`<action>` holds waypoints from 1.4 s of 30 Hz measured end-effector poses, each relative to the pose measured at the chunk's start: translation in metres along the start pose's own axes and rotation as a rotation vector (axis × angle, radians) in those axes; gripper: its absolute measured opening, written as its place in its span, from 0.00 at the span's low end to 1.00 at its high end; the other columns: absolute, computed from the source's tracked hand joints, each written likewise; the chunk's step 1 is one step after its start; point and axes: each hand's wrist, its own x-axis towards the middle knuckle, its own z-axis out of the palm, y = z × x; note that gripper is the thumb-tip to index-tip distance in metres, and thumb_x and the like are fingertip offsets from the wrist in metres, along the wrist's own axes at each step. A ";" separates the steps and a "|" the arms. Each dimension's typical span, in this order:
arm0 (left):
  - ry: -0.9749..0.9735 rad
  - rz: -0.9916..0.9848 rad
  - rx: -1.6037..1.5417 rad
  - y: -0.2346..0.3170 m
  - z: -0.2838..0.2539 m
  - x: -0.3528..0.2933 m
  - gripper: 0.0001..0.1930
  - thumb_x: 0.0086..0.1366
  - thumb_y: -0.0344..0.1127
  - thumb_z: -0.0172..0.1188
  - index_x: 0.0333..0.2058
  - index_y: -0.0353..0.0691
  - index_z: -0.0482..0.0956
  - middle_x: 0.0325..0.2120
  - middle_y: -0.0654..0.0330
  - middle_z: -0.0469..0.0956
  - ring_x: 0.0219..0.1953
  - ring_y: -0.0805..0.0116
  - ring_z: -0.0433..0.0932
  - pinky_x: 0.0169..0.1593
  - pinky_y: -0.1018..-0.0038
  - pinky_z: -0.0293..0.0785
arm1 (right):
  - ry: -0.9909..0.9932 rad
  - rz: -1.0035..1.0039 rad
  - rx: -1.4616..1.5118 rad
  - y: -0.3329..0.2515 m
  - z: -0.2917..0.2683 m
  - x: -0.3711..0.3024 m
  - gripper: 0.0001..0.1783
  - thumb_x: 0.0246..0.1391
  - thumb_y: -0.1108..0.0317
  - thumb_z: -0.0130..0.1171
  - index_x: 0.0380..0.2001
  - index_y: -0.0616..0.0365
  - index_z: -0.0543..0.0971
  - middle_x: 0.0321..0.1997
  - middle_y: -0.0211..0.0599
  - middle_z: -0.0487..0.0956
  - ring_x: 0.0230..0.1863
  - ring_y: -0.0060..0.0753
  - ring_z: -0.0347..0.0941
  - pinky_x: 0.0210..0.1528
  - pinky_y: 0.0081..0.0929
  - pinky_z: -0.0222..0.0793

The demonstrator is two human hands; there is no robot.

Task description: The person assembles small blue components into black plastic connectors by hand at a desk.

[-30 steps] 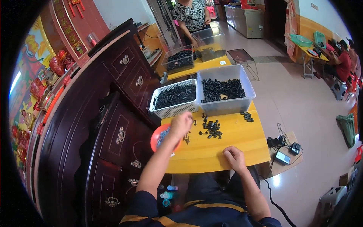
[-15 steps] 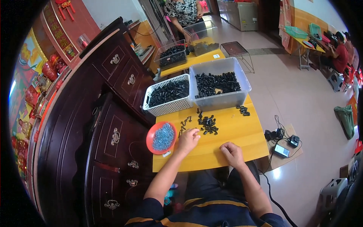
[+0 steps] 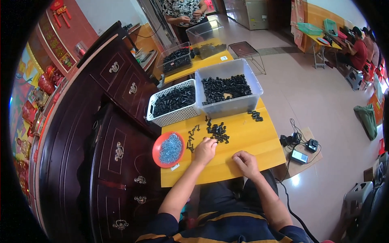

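On the yellow table, my left hand rests at the near edge of a loose pile of small black plastic parts. Its fingers are pinched together, and whatever may be between them is hidden. To the right and nearer me, my right hand hovers at or just over the tabletop with curled fingers; I cannot make out what it holds, if anything. A red bowl full of silvery screws stands left of my left hand. Between bowl and pile lie several longer black pieces.
Behind the pile stand a white perforated basket and a clear plastic bin, both holding black parts. A small black cluster lies at right. A dark wooden cabinet borders the left side. Cables and a boxy device sit beyond the right edge.
My left hand has shifted slightly right, closer to the black pile. My right hand stays about where it was. Across the far table, a person's hand has come up from the boxes.
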 end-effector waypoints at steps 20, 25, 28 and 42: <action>-0.552 -0.509 -0.994 0.077 0.008 -0.006 0.12 0.74 0.40 0.58 0.40 0.38 0.85 0.26 0.70 0.79 0.26 0.83 0.73 0.31 0.83 0.69 | 0.100 0.101 0.463 0.026 -0.001 0.004 0.08 0.62 0.76 0.64 0.44 0.62 0.78 0.43 0.31 0.79 0.43 0.20 0.77 0.46 0.22 0.75; -0.591 -0.338 -0.805 0.083 0.013 0.031 0.13 0.72 0.40 0.60 0.39 0.35 0.86 0.29 0.66 0.83 0.27 0.80 0.76 0.33 0.81 0.73 | 0.205 0.091 0.659 0.023 -0.002 0.008 0.09 0.65 0.77 0.59 0.47 0.63 0.75 0.46 0.34 0.80 0.43 0.22 0.78 0.48 0.22 0.75; -0.467 -0.185 -0.562 0.079 0.027 0.066 0.12 0.67 0.39 0.65 0.40 0.36 0.86 0.30 0.60 0.85 0.27 0.73 0.79 0.35 0.74 0.77 | 0.263 0.083 0.748 0.020 -0.002 0.010 0.08 0.67 0.77 0.57 0.47 0.63 0.73 0.45 0.35 0.81 0.42 0.23 0.79 0.48 0.21 0.75; -0.214 0.151 0.086 0.069 0.101 0.131 0.07 0.62 0.36 0.64 0.38 0.43 0.83 0.35 0.53 0.81 0.39 0.49 0.82 0.43 0.54 0.78 | 0.127 0.134 0.593 0.027 -0.004 0.004 0.12 0.68 0.73 0.57 0.53 0.61 0.76 0.40 0.30 0.80 0.40 0.20 0.78 0.46 0.21 0.74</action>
